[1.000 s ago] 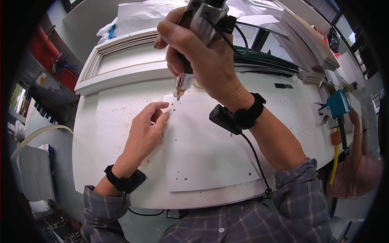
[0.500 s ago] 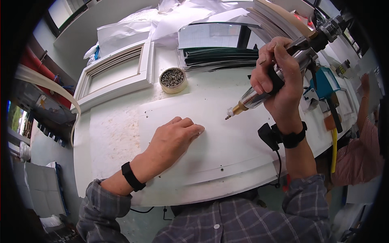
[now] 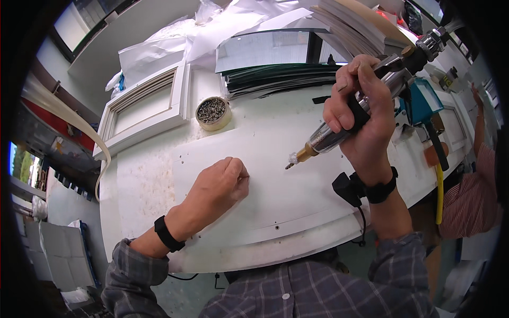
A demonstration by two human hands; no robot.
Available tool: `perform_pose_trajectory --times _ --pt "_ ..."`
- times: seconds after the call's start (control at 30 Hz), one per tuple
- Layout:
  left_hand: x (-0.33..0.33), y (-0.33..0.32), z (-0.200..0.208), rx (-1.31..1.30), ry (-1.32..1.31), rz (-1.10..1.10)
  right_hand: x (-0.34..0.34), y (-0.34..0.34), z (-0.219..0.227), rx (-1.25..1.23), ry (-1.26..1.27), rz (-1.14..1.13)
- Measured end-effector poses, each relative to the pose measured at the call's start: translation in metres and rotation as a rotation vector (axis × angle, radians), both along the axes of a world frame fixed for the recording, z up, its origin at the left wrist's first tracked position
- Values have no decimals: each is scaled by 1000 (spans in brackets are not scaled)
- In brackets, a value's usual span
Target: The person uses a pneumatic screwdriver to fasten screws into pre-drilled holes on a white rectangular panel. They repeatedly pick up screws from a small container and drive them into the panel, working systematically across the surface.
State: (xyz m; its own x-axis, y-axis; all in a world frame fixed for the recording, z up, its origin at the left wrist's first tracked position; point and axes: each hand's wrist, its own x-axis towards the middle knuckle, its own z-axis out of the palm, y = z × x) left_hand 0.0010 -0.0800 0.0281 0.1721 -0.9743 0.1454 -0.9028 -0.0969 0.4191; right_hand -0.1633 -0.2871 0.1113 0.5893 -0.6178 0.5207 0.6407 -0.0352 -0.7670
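A person's right hand (image 3: 366, 119) wraps its fingers around a silver power screwdriver (image 3: 324, 139), tip angled down-left over a white panel (image 3: 286, 196). The left hand (image 3: 214, 191), fingers curled together, is over the panel's left part; whether they pinch anything cannot be told. Beyond stands a round tub (image 3: 218, 126) of small metal pieces.

Panel (image 3: 275, 191): on the table (image 3: 110, 212)
Tub (image 3: 217, 124): behind the panel, right of the frame (image 3: 144, 130)
Sheets (image 3: 275, 79): right of the tub
Left hand (image 3: 217, 185): on the panel
Tool (image 3: 326, 139): in the right hand (image 3: 371, 122), over the panel
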Motion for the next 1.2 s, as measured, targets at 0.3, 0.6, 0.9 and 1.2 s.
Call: perform_pose_trajectory --times 0.3,0.6,0.9,1.2 --pt "-6 0 -6 -19 1252 110 16 11 -6 107 -131 102" --pt "-1 0 -16 -82 1460 85 22 12 -10 115 -200 143" --pt "-4 2 -15 -84 1471 53 25 14 -11 91 -208 180" --pt "-4 1 -14 -74 1499 70 23 13 -12 84 -246 229"
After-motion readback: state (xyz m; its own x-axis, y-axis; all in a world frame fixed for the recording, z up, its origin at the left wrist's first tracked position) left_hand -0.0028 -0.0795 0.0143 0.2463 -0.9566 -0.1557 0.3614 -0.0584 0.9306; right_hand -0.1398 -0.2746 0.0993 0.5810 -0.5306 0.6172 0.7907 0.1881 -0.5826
